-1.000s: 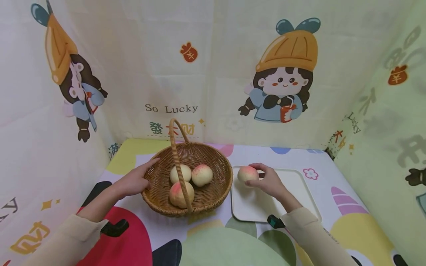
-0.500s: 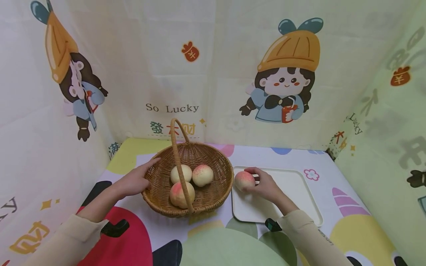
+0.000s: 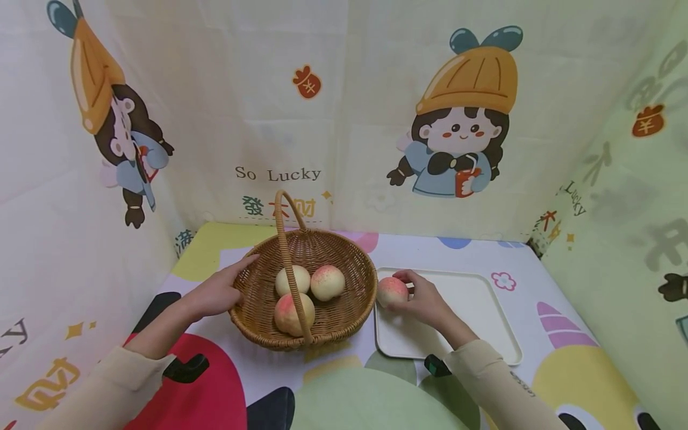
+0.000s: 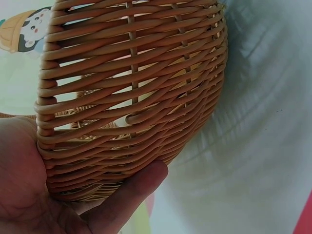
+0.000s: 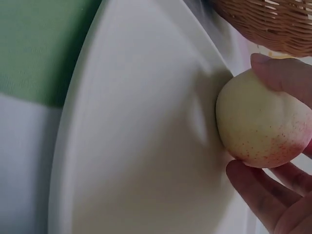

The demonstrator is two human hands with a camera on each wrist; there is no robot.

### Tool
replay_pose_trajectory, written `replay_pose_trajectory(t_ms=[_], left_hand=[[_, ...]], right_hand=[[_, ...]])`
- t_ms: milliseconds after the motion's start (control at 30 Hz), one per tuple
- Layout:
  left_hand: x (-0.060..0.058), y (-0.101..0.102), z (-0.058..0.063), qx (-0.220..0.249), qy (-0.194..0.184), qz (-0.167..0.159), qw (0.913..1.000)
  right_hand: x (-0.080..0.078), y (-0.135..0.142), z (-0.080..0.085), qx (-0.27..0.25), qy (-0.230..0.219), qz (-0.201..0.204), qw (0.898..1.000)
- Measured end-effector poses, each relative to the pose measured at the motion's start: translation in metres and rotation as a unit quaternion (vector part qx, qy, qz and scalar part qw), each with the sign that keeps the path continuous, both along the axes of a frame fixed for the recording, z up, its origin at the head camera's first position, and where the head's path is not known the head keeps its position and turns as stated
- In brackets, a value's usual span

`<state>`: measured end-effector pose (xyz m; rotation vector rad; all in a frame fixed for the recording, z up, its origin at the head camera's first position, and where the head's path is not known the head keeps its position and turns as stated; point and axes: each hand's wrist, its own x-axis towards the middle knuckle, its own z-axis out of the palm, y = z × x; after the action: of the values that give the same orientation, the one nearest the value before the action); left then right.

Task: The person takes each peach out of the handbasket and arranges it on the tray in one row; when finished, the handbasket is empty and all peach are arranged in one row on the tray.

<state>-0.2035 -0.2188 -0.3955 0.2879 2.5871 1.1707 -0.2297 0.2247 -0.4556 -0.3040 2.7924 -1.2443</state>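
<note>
Fingers (image 5: 253, 192) of the right hand (image 3: 427, 301) were bent round a blushing peach (image 5: 265, 119), spread no wider than the fruit itself, thumb on one side and fingertips on the other. And where was it? Right at the left edge of the white tray (image 3: 467, 322), just beside the wicker basket (image 3: 355, 325); whether its underside touched the tray, you couldn't tell. Over on the left side, the left hand (image 3: 215, 292) had the basket by its rim, one finger along the outer wall, how tight nobody could say.

Now, the danger! That rim stood close and looked higher than the tray, so a low sideways move could well have knocked peach or knuckles against it. A round fruit in a fingertip hold might have popped loose and rolled. The arching handle (image 3: 292, 280) looked ready to snag a careless wrist, three more peaches (image 3: 294, 315) inside could have been jostled by a drop, and a heavy left hand might have tipped the lot!
</note>
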Motion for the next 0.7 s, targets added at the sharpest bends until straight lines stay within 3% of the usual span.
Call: replay_pose_trajectory(t_ms=[167, 400, 533, 700], left_hand=[[0.001, -0.001, 0.0, 0.004, -0.001, 0.0, 1.0], [0.001, 0.0, 0.001, 0.002, -0.002, 0.004, 1.0], [0.002, 0.0, 0.001, 0.004, -0.004, 0.001, 1.0], [0.002, 0.0, 0.003, 0.009, -0.002, 0.0, 1.0]], right_hand=[[0.0, -0.002, 0.011, -0.003, 0.027, 0.007, 1.0], [-0.008, -0.023, 0.059, -0.1, 0.081, 0.016, 0.992], [-0.01, -0.044, 0.084, -0.126, 0.075, 0.039, 0.988], [-0.011, -0.071, 0.101, -0.141, 0.04, 0.075, 0.986]])
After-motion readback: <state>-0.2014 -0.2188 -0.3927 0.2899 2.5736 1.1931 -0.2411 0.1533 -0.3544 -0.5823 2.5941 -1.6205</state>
